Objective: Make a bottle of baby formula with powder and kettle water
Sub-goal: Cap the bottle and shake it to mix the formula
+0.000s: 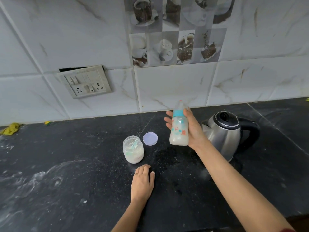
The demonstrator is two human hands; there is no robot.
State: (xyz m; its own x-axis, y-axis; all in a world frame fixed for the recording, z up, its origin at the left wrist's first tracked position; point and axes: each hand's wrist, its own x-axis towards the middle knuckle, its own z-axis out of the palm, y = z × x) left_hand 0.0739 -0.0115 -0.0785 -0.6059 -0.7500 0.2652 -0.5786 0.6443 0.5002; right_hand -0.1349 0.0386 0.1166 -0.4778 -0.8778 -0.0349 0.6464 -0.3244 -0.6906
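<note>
My right hand (192,129) holds a baby bottle (179,129) upright above the black counter, thumb at its teal collar and fingers behind it. The bottle has a clear cap, printed sides and milky liquid in its lower part. An open powder jar (133,151) stands to the left with a teal scoop inside. Its lilac lid (150,138) lies flat beside it. My left hand (142,181) rests flat on the counter (66,164) just in front of the jar, holding nothing. A steel kettle (224,131) with a black handle stands right of the bottle, lid down.
A switch and socket plate (85,82) is set in the tiled wall at the back left. A yellow cloth (10,128) lies at the counter's far left edge. Powder dust and wet specks mark the counter around the jar.
</note>
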